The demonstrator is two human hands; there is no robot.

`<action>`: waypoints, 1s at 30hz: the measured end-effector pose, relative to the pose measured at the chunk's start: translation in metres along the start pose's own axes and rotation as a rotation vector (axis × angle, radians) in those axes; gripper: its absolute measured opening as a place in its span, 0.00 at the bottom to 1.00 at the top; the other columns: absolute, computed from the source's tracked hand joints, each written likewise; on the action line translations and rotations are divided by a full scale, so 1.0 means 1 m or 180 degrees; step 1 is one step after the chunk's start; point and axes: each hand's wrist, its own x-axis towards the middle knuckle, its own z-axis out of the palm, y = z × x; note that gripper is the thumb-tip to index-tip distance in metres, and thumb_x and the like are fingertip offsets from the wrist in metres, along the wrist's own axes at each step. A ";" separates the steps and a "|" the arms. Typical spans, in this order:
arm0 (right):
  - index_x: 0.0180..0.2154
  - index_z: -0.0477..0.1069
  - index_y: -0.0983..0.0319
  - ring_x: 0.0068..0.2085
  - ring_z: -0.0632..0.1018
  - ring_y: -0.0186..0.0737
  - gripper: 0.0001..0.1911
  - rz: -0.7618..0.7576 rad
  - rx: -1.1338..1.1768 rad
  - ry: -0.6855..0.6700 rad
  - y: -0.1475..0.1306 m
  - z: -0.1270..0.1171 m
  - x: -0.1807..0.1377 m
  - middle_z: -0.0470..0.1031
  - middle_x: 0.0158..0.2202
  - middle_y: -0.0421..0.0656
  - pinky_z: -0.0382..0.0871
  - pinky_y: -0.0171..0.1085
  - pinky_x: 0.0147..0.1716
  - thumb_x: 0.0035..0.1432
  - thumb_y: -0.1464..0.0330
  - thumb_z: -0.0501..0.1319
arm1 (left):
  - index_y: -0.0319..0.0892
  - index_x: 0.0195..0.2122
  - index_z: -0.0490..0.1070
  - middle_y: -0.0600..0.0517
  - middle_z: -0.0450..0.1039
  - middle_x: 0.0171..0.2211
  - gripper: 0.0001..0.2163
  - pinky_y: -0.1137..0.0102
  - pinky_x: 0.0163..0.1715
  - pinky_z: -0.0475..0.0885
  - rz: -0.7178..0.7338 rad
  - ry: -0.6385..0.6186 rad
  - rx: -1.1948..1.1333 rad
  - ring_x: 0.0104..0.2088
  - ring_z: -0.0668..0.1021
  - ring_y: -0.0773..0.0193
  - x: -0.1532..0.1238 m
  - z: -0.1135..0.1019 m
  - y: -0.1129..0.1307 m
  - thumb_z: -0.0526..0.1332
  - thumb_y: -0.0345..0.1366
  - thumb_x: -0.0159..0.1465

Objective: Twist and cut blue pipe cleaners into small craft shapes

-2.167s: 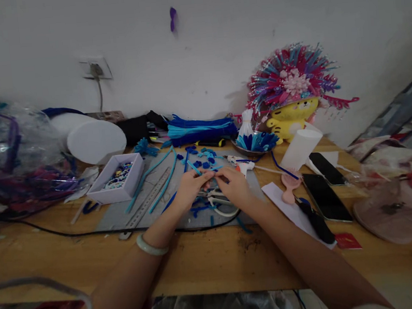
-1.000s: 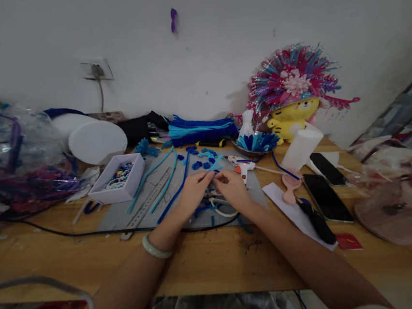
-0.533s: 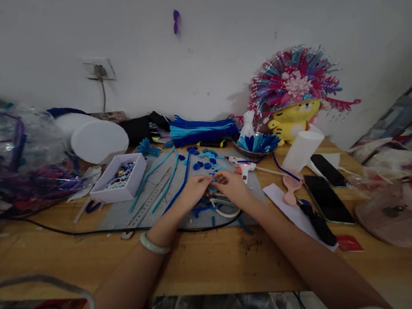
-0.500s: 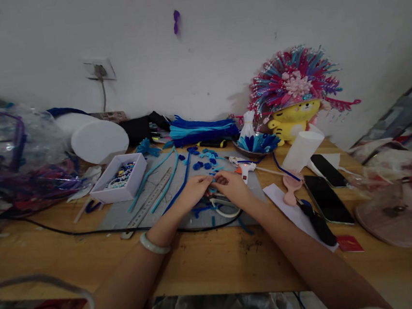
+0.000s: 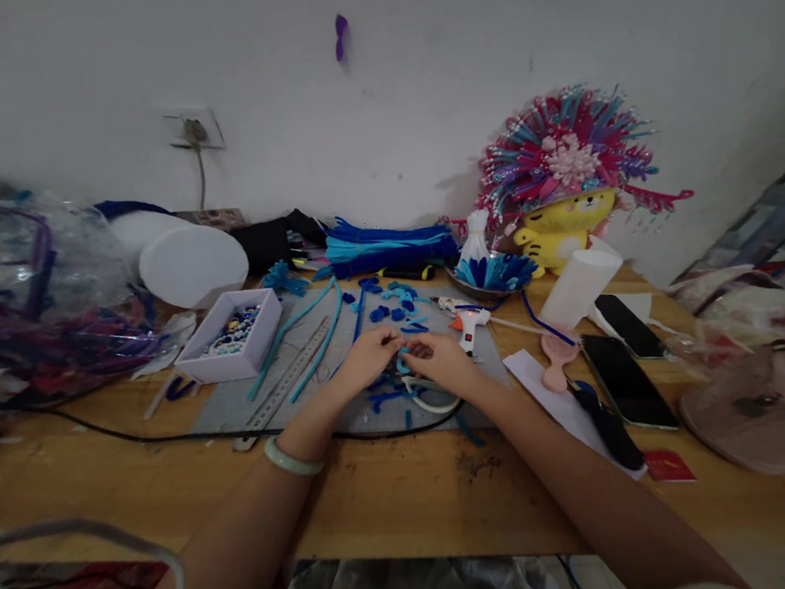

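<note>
My left hand (image 5: 373, 354) and my right hand (image 5: 439, 360) come close together over the grey mat (image 5: 237, 413), fingers pinched. Between the fingertips is a short light-blue pipe cleaner (image 5: 403, 362), bent into a curl; both hands seem to hold it, though the fingers partly cover it. Just beyond the hands lie small dark-blue curled pieces (image 5: 380, 313) and lighter ones. Under the right hand shows a white handle loop (image 5: 438, 409), its other end hidden. A white glue gun (image 5: 470, 326) with an orange part lies right of the fingers.
A white box of beads (image 5: 234, 337), a steel ruler (image 5: 290, 378) and long light-blue pipe cleaners (image 5: 319, 362) lie left. Behind are blue pipe cleaner bundles (image 5: 388, 245) and a bowl (image 5: 468, 289) of blue pieces. Phones (image 5: 626, 378) lie right. A black cable (image 5: 170, 437) crosses the front.
My fingertips have drawn slightly apart, and the curled light-blue pipe cleaner shows more clearly between them. The whole view has shifted slightly.
</note>
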 end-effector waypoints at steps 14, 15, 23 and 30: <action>0.21 0.64 0.63 0.20 0.61 0.28 0.04 -0.0260 0.0263 0.0293 -0.008 -0.001 -0.004 0.60 0.17 0.35 0.55 0.30 0.20 0.42 0.69 0.55 | 0.41 0.18 0.61 0.59 0.58 0.15 0.06 0.74 0.22 0.57 0.0101 0.0478 -0.0370 0.19 0.62 0.70 0.000 0.010 -0.001 0.53 0.31 0.50; 0.21 0.63 0.63 0.20 0.61 0.28 0.04 -0.0261 0.0459 0.0261 -0.008 0.000 -0.005 0.59 0.17 0.34 0.54 0.29 0.20 0.42 0.68 0.54 | 0.41 0.18 0.60 0.59 0.58 0.15 0.06 0.74 0.23 0.57 0.0107 0.0554 -0.0395 0.19 0.62 0.70 0.000 0.009 0.000 0.53 0.31 0.50; 0.21 0.60 0.62 0.17 0.58 0.26 0.03 0.0001 0.1251 0.0165 -0.020 0.007 -0.009 0.56 0.16 0.33 0.51 0.29 0.18 0.39 0.68 0.53 | 0.42 0.16 0.59 0.59 0.56 0.14 0.08 0.73 0.22 0.56 0.0047 0.0906 -0.0567 0.19 0.62 0.69 0.003 0.000 0.001 0.54 0.30 0.51; 0.19 0.59 0.61 0.16 0.58 0.26 0.04 -0.0013 0.1331 0.0169 -0.024 0.010 -0.011 0.56 0.14 0.32 0.51 0.28 0.16 0.41 0.69 0.54 | 0.41 0.16 0.59 0.59 0.57 0.14 0.08 0.74 0.22 0.56 0.0152 0.1006 -0.0702 0.19 0.62 0.70 0.004 0.000 -0.002 0.54 0.29 0.50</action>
